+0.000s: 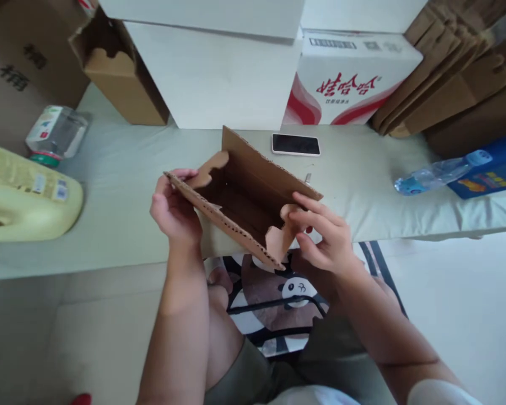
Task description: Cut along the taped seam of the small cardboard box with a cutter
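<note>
Head view, looking down over the knees. We hold a half-formed brown cardboard box point(247, 197) in the air above the near edge of the pale cloth-covered table point(122, 185), its open side turned toward us. As far as we can judge, the box is partly erected — the long back panel stands up, the near wall is raised with its fluted edge showing, and the shaped end flaps at both sides are folded inward but not visibly locked. No lid or closing flap is down, so the ends and the top appear to be what is left.

Our left hand point(172, 208) is curled around the left end of the near wall, thumb on top and fingers behind, closed firmly on the cardboard. Our right hand point(322, 236) is half open at the right end — thumb and forefinger pinch the small end flap while the other fingers spread loosely. Both forearms rise from the lap, wrists bent inward toward the box.

Beyond lie a phone point(296, 144), a clear water bottle point(441, 173), a yellow jug point(25, 194), and a stack of flat cardboard point(447, 84)
</note>
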Demonstrator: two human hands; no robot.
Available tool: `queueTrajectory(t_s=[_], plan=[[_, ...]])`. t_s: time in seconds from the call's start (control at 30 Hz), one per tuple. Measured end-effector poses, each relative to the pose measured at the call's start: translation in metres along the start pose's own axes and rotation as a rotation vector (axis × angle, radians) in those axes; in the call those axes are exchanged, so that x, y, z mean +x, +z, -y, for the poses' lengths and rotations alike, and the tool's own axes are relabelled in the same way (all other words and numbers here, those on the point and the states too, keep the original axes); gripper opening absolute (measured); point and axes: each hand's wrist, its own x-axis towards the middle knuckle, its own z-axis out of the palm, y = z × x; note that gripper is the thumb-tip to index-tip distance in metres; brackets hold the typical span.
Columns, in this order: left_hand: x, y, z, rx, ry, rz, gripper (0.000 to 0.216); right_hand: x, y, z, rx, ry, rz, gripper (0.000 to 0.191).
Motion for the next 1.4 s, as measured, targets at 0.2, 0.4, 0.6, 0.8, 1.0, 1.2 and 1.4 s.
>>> queueTrajectory(t_s=[0.2, 0.4, 0.6, 0.8, 1.0, 1.2, 1.4], plan=[[-0.013, 0.022, 0.015, 0.269, 0.242, 0.062, 0.038, -0.028, -0.002, -0.018, -0.291, 0.227, -0.311, 0.045], [-0.015, 0.035, 0.023, 0.281, 0.124, 0.036, 0.017, -0.036, 0.0, -0.025, 0.221, 0.364, -0.101, 0.057], [-0.015, 0.037, 0.027, 0.248, 0.12, 0.13, 0.021, -0.042, 0.004, -0.026, 0.373, 0.406, -0.027, 0.033], [-0.009, 0.027, 0.029, 0.33, 0.154, 0.244, 0.02, -0.042, 0.007, -0.026, 0.389, 0.464, -0.069, 0.034], [-0.007, 0.023, 0.023, 0.43, 0.079, 0.335, 0.029, -0.04, 0.01, -0.022, 0.321, 0.43, -0.111, 0.021], [0.001, 0.013, 0.021, 0.455, 0.019, 0.291, 0.037, -0.048, 0.016, -0.025, 0.309, 0.38, -0.107, 0.044], [0.012, 0.014, 0.012, 0.422, -0.137, -0.064, 0.035, -0.045, 0.014, -0.034, 0.394, 0.568, -0.108, 0.053]])
